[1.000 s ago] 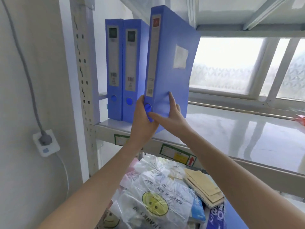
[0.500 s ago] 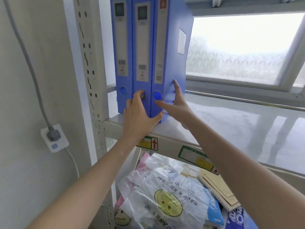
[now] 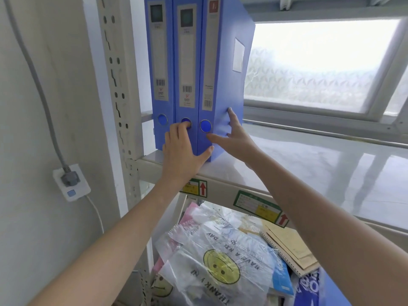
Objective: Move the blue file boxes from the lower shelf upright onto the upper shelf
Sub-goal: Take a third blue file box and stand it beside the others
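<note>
Three blue file boxes stand upright, touching, at the left end of the upper shelf; spine labels carry barcodes, text unreadable. Left hand, fingers spread, presses flat on the middle spine. Right hand, open, rests against the rightmost box's side. Below, a plastic bag reads "HAVE A NICE DAY" and "THANK YOU".

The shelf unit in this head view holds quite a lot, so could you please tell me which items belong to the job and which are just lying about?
Part of the job:
- three upright blue file boxes
- upper shelf
- left hand
- right hand

Just lying about:
- smiley plastic bags
- brown notebooks
- wall socket
</note>
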